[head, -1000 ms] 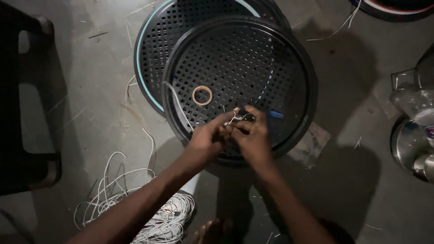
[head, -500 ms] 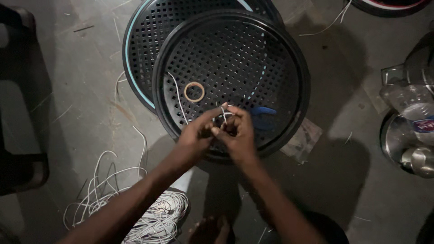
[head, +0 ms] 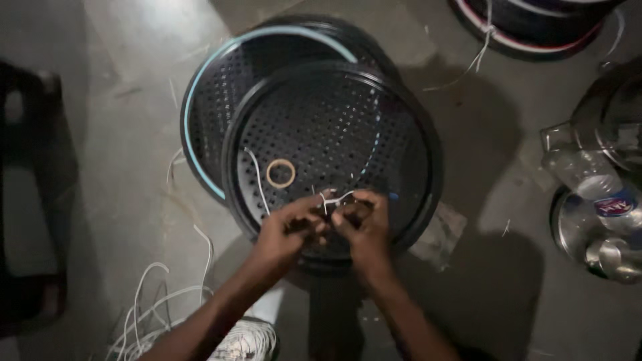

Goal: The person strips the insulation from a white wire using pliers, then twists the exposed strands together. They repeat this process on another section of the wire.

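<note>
My left hand (head: 289, 230) & right hand (head: 361, 224) pinch a white wire (head: 334, 198) together over black perforated round tray (head: 414, 140); tape ring (head: 281, 173) inside; wire bundle (head: 154, 314) on floor.

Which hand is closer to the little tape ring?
Left. The left hand sits just below the tape ring; the right hand is farther off, below and to its right.

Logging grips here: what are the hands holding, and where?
Both the left hand and right hand pinch a thin white wire near its twisted middle.
</note>
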